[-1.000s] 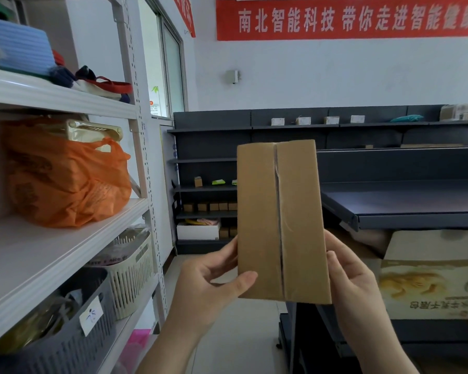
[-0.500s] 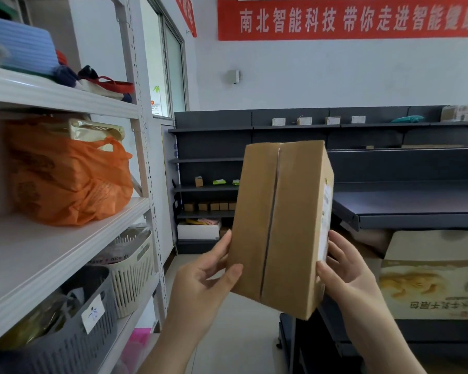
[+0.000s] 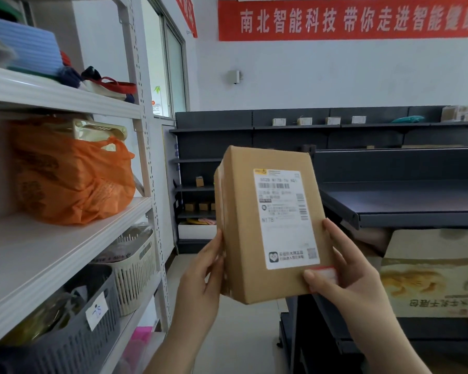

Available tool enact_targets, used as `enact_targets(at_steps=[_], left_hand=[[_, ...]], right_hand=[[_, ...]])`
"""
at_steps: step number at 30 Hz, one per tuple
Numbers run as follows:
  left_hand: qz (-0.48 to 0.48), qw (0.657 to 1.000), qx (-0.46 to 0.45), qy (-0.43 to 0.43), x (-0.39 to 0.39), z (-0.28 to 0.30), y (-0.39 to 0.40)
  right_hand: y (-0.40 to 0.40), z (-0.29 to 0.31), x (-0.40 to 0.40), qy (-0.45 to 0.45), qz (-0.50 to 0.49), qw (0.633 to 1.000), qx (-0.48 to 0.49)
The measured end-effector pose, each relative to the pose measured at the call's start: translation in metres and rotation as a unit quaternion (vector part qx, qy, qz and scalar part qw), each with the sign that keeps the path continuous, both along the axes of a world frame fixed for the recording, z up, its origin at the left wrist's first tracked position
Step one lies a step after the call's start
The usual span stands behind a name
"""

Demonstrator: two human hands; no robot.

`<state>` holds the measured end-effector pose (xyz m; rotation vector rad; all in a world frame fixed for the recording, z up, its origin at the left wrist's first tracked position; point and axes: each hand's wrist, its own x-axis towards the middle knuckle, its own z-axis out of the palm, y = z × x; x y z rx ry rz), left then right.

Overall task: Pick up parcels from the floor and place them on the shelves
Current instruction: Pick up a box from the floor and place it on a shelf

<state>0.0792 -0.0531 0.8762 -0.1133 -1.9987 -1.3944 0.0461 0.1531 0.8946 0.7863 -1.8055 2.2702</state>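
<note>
White wall (image 3: 335, 76), red banner (image 3: 349, 20), window (image 3: 174, 74), pale floor (image 3: 243, 341)

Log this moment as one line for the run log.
stage: parcel held up | parcel: label faces camera | left hand, right hand: gripping its sides | shelved: no

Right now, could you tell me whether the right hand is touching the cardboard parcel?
Touching. The head view shows the right hand gripping the cardboard parcel at its lower right corner, thumb pressed on the labelled face, fingers along the right edge.

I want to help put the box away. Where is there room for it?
The white shelf is bare in front of the orange bag. The dark shelf on the right looks bare too. The baskets below are full.
</note>
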Motion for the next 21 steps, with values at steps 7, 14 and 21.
enact_targets(at_steps=[7, 14, 21], left_hand=[[-0.019, 1.0, 0.023, 0.002, 0.006, 0.002, -0.002], [-0.054, 0.995, 0.06, -0.053, 0.017, 0.01, -0.002], [-0.126, 0.97, 0.163, -0.13, 0.027, 0.013, 0.001]], right_hand=[[0.004, -0.001, 0.011, 0.008, 0.062, 0.998, -0.019], [0.0, -0.003, 0.016, 0.008, 0.048, 0.999, -0.016], [-0.007, -0.014, 0.016, 0.027, 0.025, 0.999, 0.008]])
